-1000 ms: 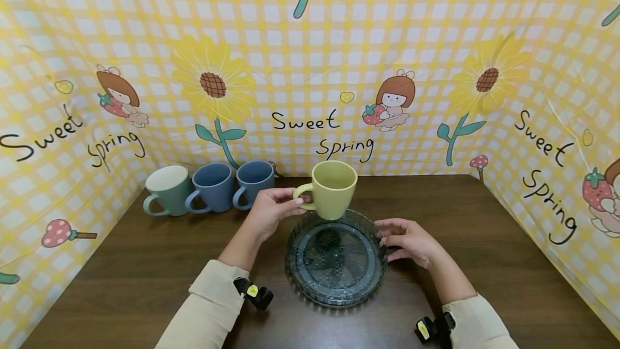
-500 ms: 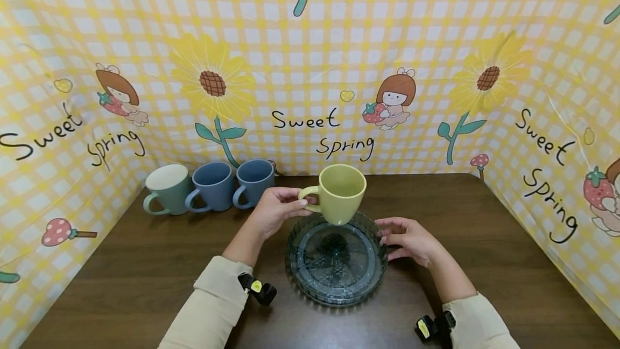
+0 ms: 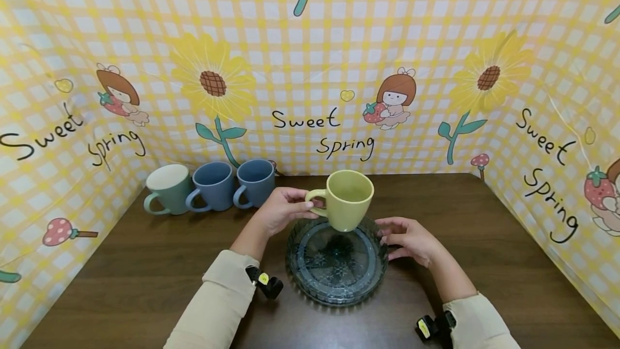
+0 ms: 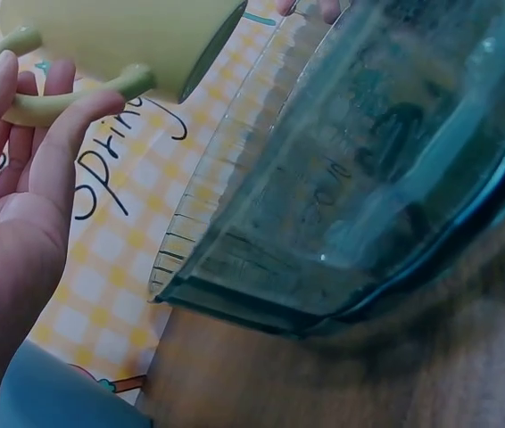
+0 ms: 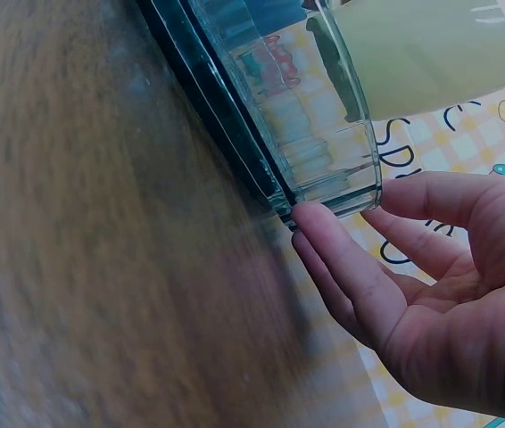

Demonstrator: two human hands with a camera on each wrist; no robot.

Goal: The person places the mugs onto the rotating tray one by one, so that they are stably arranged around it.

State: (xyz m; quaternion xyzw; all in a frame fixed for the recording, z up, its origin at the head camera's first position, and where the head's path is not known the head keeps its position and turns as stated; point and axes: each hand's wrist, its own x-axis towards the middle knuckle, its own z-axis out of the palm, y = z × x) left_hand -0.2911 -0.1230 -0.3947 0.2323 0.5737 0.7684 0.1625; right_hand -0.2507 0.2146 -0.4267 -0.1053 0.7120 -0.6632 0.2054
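My left hand [image 3: 282, 211] pinches the handle of a yellow-green mug [image 3: 346, 203] between thumb and fingers. The mug is upright, mouth up, raised over the far part of a round, dark, see-through glass dish [image 3: 334, 273] with a ribbed rim. In the left wrist view the mug [image 4: 128, 36] appears at the top, its base apart from the dish [image 4: 368, 178]. At the dish's right side, my right hand [image 3: 411, 241] touches the outer wall with its fingertips. The right wrist view shows these fingertips [image 5: 319, 218] against the glass edge [image 5: 328, 169], slightly bent.
At the back left of the brown wooden table [image 3: 145, 273] stand a green mug [image 3: 170, 193] with a pale inside and two blue mugs [image 3: 213, 190], in a row, handles towards the left. A yellow checked cloth [image 3: 310, 69] with printed pictures encloses the table's back and sides.
My left hand has carried the yellow-green mug to the right and a little nearer, further over the dish. My right hand and the dish have stayed in place.
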